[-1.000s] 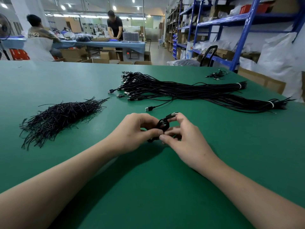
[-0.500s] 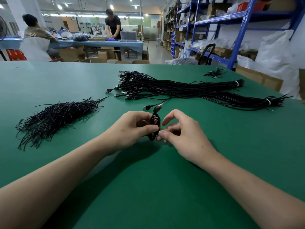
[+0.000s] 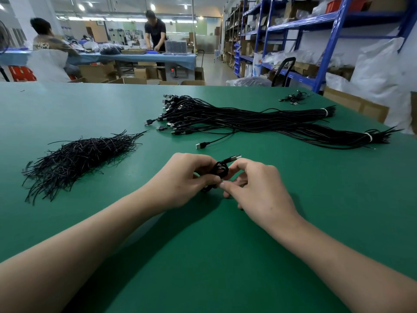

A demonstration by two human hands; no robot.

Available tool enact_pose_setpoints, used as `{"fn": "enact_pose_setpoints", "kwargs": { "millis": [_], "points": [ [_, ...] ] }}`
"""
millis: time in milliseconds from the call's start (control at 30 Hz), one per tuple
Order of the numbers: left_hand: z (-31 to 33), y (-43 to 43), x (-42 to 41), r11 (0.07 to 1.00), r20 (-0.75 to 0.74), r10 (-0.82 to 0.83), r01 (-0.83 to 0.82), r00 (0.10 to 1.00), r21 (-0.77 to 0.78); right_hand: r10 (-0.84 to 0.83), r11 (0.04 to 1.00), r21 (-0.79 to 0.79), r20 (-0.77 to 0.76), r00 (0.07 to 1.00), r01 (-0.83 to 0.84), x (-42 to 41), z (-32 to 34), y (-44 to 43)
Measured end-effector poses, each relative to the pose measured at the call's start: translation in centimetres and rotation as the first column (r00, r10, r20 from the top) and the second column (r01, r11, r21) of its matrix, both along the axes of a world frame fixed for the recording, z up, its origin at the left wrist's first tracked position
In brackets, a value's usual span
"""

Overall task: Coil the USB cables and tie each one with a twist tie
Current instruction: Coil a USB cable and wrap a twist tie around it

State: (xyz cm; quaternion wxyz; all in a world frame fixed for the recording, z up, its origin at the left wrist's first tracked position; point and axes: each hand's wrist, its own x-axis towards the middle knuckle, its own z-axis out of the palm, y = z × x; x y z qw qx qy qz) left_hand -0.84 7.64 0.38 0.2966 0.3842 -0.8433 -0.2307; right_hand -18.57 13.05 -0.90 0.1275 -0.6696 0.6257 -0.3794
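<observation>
A small coiled black USB cable (image 3: 221,169) is held between both hands just above the green table (image 3: 203,256). Its plug sticks out to the upper right. My left hand (image 3: 187,177) grips the coil from the left, thumb and fingers curled round it. My right hand (image 3: 257,188) pinches the coil's lower part between thumb and forefinger; whether a twist tie is there is hidden by the fingers. A heap of black twist ties (image 3: 83,157) lies to the left. Two long bundles of uncoiled USB cables (image 3: 259,123) lie behind the hands.
One loose cable with its plug (image 3: 202,145) lies just beyond my hands. A few small coiled cables (image 3: 293,98) sit at the far right corner. Blue shelving and cardboard boxes stand along the table's right edge. Two people work at a far table.
The coil has turned in my hands: its plug now points up and to the right instead of straight up. Both hands stay at the same spot on the table.
</observation>
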Motion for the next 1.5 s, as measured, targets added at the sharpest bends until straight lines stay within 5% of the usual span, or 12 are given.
{"fn": "enact_pose_setpoints", "kwargs": {
  "millis": [200,367,700,1100,1267,1500],
  "points": [
    [0.2,0.0,0.2,0.998,-0.052,-0.046,0.048,0.998,0.044,0.098,0.995,0.026,-0.004,0.995,-0.098,-0.5,-0.1,-0.4],
    [0.6,-0.1,0.6,0.966,-0.106,-0.142,0.161,0.984,0.203,0.230,0.965,0.097,0.147,0.962,-0.245,-1.0,0.5,-0.6],
    [1.5,0.0,1.0,0.894,-0.195,-0.166,0.231,0.967,0.384,0.201,0.978,-0.052,0.002,0.980,-0.201,-1.4,0.7,-0.9],
    [0.4,-0.1,0.5,0.856,-0.408,0.111,0.122,0.906,0.503,0.137,0.988,-0.100,0.198,0.970,-0.119,-1.4,-0.6,-1.0],
    [-0.3,0.3,-0.4,0.853,-0.514,0.243,0.071,0.823,0.517,0.083,0.993,-0.089,0.132,0.988,-0.071,-1.1,-0.8,-0.8],
    [-0.8,0.6,-1.0,0.871,-0.498,0.219,0.062,0.839,0.487,0.058,0.987,-0.157,0.118,0.991,-0.039,-0.7,-0.9,-0.6]
  ]
}}
